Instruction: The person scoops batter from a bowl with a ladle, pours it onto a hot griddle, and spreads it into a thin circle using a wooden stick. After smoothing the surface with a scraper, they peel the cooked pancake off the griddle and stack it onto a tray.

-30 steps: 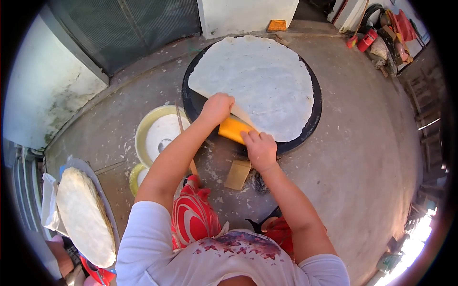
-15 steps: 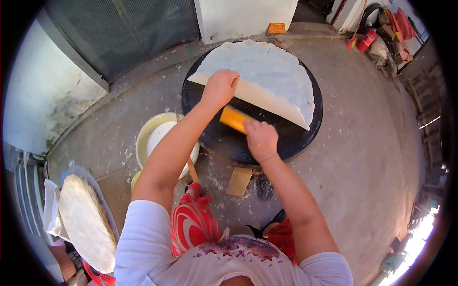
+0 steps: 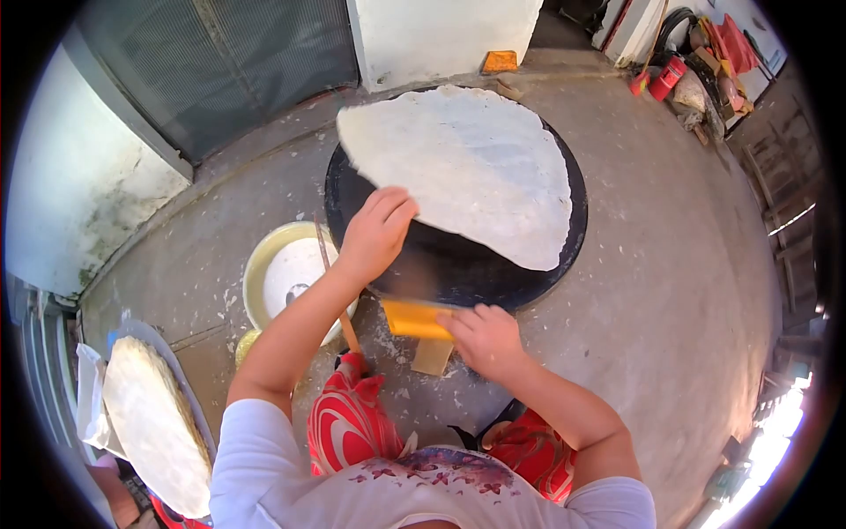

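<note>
A large, thin, pale crepe [image 3: 467, 167] lies over most of a round black griddle [image 3: 449, 273]. My left hand [image 3: 379, 231] is closed on its near edge, lifting that side slightly off the plate. The crepe's left part hangs out past the griddle's rim. In my right hand [image 3: 486, 342] is a yellow scraper [image 3: 414, 319], its top edge smeared by motion. I hold the scraper just in front of the griddle's near edge, apart from the crepe. Bare black surface shows between the crepe and the near rim.
Left of the griddle stands a tub [image 3: 256, 282] of white batter [image 3: 286, 264], with a wooden stick [image 3: 347, 328] against it. A stack of flatbreads [image 3: 154, 423] sits at lower left. A brown block [image 3: 432, 357] lies on the floor. Clutter [image 3: 696, 88] stands at the upper right.
The folded-up near flap of the crepe has come down toward me, and the whole sheet has shifted. My left hand moved nearer; my right hand drew the scraper back off the griddle.
</note>
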The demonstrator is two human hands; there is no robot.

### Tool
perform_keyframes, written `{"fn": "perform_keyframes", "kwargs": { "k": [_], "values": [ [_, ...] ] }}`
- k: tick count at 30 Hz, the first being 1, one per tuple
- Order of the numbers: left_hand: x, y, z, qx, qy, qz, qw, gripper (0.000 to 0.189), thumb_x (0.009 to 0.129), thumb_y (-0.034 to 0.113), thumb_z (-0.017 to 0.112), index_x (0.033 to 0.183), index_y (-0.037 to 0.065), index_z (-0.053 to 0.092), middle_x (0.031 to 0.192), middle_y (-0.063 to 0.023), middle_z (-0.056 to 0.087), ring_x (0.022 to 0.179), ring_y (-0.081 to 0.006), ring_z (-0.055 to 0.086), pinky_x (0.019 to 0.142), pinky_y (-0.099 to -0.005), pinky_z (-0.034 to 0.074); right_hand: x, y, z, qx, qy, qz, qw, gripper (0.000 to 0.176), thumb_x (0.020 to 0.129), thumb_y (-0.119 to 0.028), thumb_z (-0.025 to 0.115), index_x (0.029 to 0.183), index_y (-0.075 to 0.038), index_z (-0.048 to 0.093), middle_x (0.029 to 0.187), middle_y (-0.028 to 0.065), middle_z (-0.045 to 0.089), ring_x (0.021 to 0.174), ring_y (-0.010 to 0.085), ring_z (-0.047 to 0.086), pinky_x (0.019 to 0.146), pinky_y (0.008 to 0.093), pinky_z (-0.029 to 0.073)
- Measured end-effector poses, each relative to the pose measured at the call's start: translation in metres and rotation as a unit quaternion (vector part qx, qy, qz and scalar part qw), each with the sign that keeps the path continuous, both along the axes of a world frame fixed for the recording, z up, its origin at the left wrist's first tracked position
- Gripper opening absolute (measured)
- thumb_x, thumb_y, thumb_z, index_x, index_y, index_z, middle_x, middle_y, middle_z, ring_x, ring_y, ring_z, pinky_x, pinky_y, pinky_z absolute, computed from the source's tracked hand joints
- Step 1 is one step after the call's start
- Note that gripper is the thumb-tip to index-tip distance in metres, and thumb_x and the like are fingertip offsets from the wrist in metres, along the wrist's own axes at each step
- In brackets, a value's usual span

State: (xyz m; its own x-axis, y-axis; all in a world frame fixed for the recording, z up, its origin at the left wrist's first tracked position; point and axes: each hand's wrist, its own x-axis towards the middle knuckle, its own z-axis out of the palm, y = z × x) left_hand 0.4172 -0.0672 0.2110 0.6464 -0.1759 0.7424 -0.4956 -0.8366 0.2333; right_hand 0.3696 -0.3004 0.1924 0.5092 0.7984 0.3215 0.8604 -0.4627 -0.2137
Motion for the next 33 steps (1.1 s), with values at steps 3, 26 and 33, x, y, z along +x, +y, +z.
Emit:
{"fn": "perform_keyframes", "kwargs": {
  "k": [3, 26, 33],
  "values": [
    [-0.011, 0.006, -0.034, -0.054, 0.031, 0.041, 0.997, 0.012, 0.072, 0.002, 0.056, 0.084, 0.003, 0.055, 0.087, -0.0119, 0.056, 0.084, -0.0293, 0.054, 0.072, -0.0349, 0.045, -0.010, -0.022, 0.002, 0.029, 0.009, 0.013, 0.999, 0.037, 0.061, -0.011, 0.061, 0.097, -0.014, 0.056, 0.083, -0.0005, 0.055, 0.069, 0.0183, 0.051, 0.061, 0.0306, 0.040],
    [0.111, -0.014, 0.098, -0.044, -0.153, 0.049, 0.986, 0.010, 0.073, 0.001, 0.060, 0.083, 0.001, 0.057, 0.081, -0.0123, 0.059, 0.078, -0.0280, 0.056, 0.069, -0.0313, 0.045, 0.234, -0.011, -0.048, 0.064, -0.181, -0.313, 0.930, 0.011, 0.069, -0.011, 0.052, 0.077, -0.014, 0.060, 0.076, 0.0049, 0.058, 0.075, 0.0234, 0.057, 0.067, 0.0352, 0.045],
    [-0.016, -0.003, 0.023, -0.011, -0.085, 0.010, 0.996, 0.022, 0.066, -0.011, 0.054, 0.085, -0.001, 0.055, 0.084, -0.0143, 0.058, 0.084, -0.0324, 0.056, 0.071, -0.0384, 0.046, 0.121, -0.137, -0.044, -0.028, -0.178, -0.313, 0.932, 0.040, 0.057, -0.008, 0.063, 0.096, -0.011, 0.057, 0.090, 0.0051, 0.057, 0.080, 0.0233, 0.054, 0.069, 0.0357, 0.044]
  ]
}}
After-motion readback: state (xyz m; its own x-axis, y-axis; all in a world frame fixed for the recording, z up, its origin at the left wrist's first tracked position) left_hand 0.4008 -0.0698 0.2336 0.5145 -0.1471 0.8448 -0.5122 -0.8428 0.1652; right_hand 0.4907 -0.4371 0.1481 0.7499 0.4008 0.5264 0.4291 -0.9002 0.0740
